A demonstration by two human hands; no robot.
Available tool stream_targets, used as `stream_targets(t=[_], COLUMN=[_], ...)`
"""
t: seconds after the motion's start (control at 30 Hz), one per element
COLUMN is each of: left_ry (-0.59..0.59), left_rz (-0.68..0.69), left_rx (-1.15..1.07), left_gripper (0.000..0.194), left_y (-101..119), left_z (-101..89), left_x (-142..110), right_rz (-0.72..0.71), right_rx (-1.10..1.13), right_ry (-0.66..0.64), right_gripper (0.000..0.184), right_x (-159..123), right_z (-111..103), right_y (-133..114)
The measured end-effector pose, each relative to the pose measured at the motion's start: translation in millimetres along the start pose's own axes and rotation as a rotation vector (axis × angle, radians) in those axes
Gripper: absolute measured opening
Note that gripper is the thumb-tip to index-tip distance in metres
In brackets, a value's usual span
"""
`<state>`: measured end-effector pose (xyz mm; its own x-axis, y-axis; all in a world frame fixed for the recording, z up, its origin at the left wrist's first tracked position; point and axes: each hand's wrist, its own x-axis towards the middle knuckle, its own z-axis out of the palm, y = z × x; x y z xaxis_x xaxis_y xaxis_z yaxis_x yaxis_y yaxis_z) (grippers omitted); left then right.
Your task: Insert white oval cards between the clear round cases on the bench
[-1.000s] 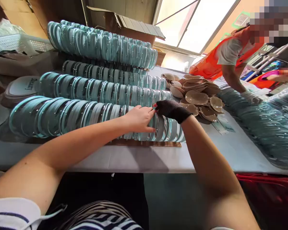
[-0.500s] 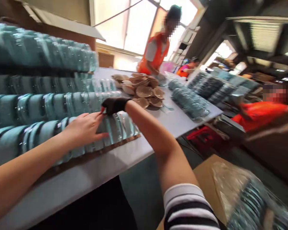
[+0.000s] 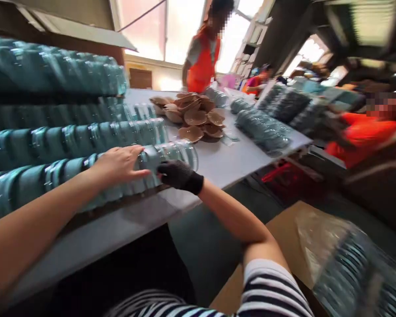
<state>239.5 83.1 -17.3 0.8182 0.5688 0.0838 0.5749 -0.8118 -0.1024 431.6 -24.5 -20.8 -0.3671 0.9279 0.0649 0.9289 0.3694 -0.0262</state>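
Pale desk (image 3: 232,165) before a bright window (image 3: 181,31): the bare left hand (image 3: 119,164) lies with fingers spread, not closed, on the front row of glass discs (image 3: 66,171), while the gloved right hand (image 3: 181,175) has its fingers curled at the row's near side by its right end, whether gripping a disc cannot be told. Light, even pressure from both hands would probably serve best, lest the upright rims knock or lean. Farther out are a second row (image 3: 82,136) behind, brown dishes (image 3: 194,116) beyond, and a carton (image 3: 288,237) at lower right.
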Motion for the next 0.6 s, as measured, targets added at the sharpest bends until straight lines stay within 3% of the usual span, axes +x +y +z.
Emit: stream_targets(t=[0.17, 0.27, 0.37, 0.5, 0.53, 0.6], left_ry=[-0.028, -0.028, -0.028, -0.015, -0.018, -0.024], left_rz=[-0.038, -0.040, -0.020, 0.030, 0.039, 0.049], left_rx=[-0.118, -0.140, -0.124, -0.142, -0.155, -0.157], left_gripper=[0.082, 0.083, 0.083, 0.087, 0.088, 0.090], left_y=[-2.3, -4.2, -2.9, 9.6, 14.8, 25.8], left_z=[-1.0, -0.4, -5.7, -15.1, -15.6, -12.7], left_x=[2.7, -2.7, -4.0, 16.6, 24.1, 36.7], right_rz=[0.150, 0.202, 0.142, 0.318, 0.341, 0.299], right_rx=[0.051, 0.048, 0.100, 0.071, 0.041, -0.002], right_ry=[-0.002, -0.014, 0.000, 0.220, 0.189, 0.000], right_gripper=[0.031, 0.033, 0.029, 0.035, 0.036, 0.036], right_x=[-30.0, -36.0, -36.6, -3.5, 13.1, 51.9], right_z=[80.1, 92.9, 63.5, -7.0, -21.8, -41.9], right_y=[-11.7, -15.3, 0.4, 48.5, 61.0, 81.5])
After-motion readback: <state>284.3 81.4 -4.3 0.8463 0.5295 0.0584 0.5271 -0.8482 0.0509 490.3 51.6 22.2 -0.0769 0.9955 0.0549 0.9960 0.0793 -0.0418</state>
